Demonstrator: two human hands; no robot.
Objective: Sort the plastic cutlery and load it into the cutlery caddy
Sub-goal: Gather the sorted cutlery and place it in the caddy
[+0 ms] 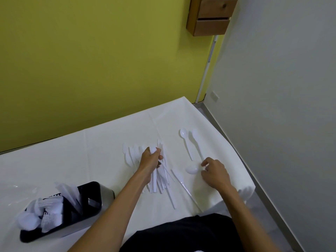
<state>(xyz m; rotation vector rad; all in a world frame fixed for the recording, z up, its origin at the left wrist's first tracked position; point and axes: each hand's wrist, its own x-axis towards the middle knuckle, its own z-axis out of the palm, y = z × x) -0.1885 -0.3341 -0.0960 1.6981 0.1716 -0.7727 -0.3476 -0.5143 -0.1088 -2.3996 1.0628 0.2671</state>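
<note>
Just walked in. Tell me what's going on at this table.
A person is sorting white plastic cutlery on a table covered in white. The left hand grips a bunch of pieces from the loose pile, while the right hand pinches the handle of a spoon. Two more spoons lie apart beyond it. The black caddy at the left already holds some cutlery.

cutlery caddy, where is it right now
In the head view the black cutlery caddy sits at the lower left of the white table, left of the left hand, partly loaded.
</note>
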